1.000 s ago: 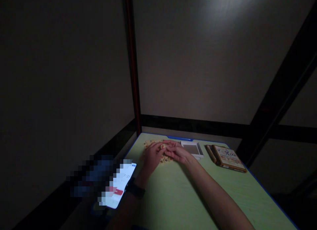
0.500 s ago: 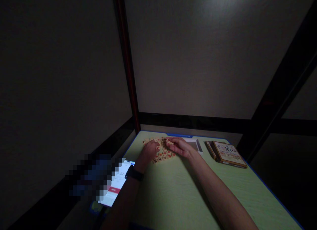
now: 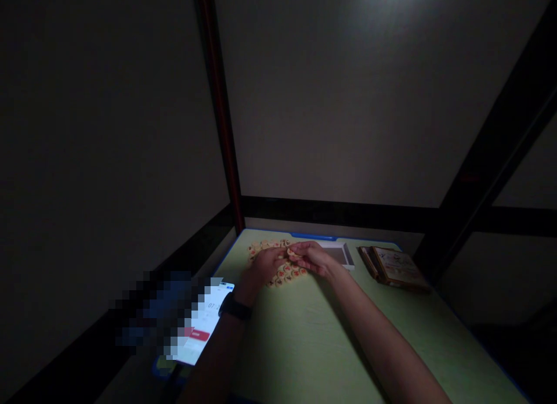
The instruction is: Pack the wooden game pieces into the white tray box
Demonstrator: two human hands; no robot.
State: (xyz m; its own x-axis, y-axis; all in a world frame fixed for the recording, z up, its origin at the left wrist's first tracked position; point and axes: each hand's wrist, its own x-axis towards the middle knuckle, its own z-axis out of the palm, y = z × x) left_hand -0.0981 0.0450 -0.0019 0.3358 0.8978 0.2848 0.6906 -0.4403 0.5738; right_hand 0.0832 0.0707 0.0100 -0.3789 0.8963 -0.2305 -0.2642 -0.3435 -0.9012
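- Two hands, both over the one green table [image 3: 313,334], which has a blue edge.
- One right hand [image 3: 312,258], its thumb and fingers pinching one round piece [image 3: 292,252] above the others, between the two hands.
- One left hand [image 3: 266,264], its fingertips close to that same piece; whether they grip anything I cannot tell.
- More than eight loose pieces [image 3: 285,274], pale and round, lying close together under and around the hands, some marked in red, some in dark; the hands hide part of them, so an exact count is not possible.
- One white-rimmed tray [image 3: 349,257], just beyond the right hand and partly covered by it.
- Two brown-edged flat items at the right: a printed box [image 3: 398,264] and, just left of it, a thinner case [image 3: 366,262].
- One dark wristband [image 3: 235,307] on the left wrist.
- One lit phone [image 3: 202,323] beside the left forearm, partly pixelated.
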